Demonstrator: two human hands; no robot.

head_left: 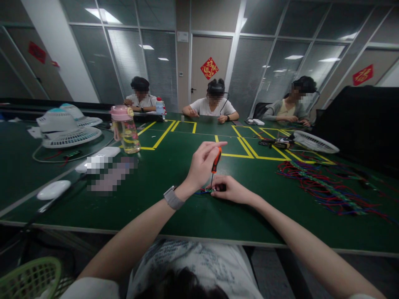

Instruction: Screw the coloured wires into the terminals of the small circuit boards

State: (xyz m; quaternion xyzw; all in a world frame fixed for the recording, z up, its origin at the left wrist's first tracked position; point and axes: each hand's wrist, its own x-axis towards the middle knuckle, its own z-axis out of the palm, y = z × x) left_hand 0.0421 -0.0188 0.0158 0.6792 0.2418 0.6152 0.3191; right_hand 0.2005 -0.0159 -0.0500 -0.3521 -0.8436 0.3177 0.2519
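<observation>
An orange and black screwdriver (216, 161) stands nearly upright, its handle in my left hand (203, 162); the index finger of that hand stretches out to the right over the handle's top. The thin shaft points down to a small green circuit board (210, 190) with red and blue wires, lying on the green table (174, 226). My right hand (230, 189) is closed at the board's right side, thumb and fingers pinching at its edge beside the screwdriver's tip. Exactly what the tip touches is too small to tell.
Wired circuit boards (330, 189) lie in a row at the right, near a fan (314, 142). A pink-lidded bottle (126, 131), white devices (54, 189) and fans (70, 129) stand at the left. Yellow tape (269, 158) marks the table. Three people sit opposite.
</observation>
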